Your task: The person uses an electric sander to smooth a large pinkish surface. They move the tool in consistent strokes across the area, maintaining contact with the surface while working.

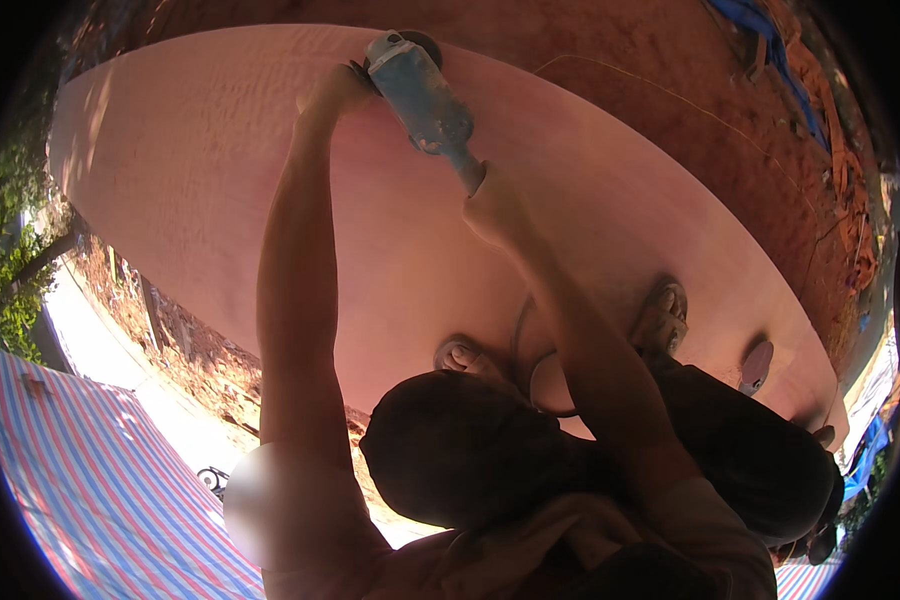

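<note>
The work looks partway along. The worn blue power tool with a dark round head (425, 100) lies over the far edge of the broad, pinkish, curved-edged slab (400, 220). The left hand (338, 92) appears closed around its side grip; the right hand (495, 208) wraps the narrow rear end. The slab's middle seems smoother, perhaps done; its rippled left end (faint marks, admittedly) may remain.

The fingers of the left hand (332, 95) blend into shadow beside the power tool (418, 92), over the board (200, 150). The person's legs (450, 450) hide some of the board's near edge; below the board, the view's edge crops a striped sheet (100, 460).
</note>
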`<state>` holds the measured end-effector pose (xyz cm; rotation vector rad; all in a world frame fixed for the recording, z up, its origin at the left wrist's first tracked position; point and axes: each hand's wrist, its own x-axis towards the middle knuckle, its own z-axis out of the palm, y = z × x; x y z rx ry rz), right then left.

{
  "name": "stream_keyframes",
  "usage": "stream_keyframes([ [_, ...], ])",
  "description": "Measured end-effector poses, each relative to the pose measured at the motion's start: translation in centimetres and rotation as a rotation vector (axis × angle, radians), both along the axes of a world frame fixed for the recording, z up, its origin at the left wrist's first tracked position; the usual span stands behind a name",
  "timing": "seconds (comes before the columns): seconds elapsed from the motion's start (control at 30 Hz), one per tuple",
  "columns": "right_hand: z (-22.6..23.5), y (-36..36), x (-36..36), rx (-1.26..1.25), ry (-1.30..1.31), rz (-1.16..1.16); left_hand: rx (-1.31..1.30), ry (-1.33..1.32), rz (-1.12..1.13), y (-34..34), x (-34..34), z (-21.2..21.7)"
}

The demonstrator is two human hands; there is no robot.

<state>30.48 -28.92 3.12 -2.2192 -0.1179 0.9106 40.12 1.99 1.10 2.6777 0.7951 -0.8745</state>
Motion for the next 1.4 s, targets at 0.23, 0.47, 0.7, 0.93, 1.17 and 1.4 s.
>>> stream_keyframes([
  [0.23,0.4,-11.5,-3.4,-0.076,-0.012,-0.245,-0.062,-0.144,-0.255,-15.2,0.5,1.6],
  [0.47,-1.9,-19.2,-11.1,-0.103,-0.027,-0.457,-0.183,-0.201,-0.527,-26.3,-0.4,3.0],
  [0.7,-2.1,-12.5,-3.0,-0.06,-0.1,-0.212,-0.055,-0.118,-0.25,-15.5,1.7,1.3],
  [0.93,-0.7,-0.5,1.4,0.029,0.014,-0.047,-0.067,-0.016,-0.039,-1.6,2.0,0.8],
  [1.17,-0.2,-10.6,-3.5,-0.059,0.0,-0.217,-0.053,-0.111,-0.263,-13.9,1.2,1.9],
  [1.4,-0.6,-15.4,-7.1,-0.007,-0.058,-0.258,-0.092,-0.1,-0.319,-19.4,-0.5,2.5],
])
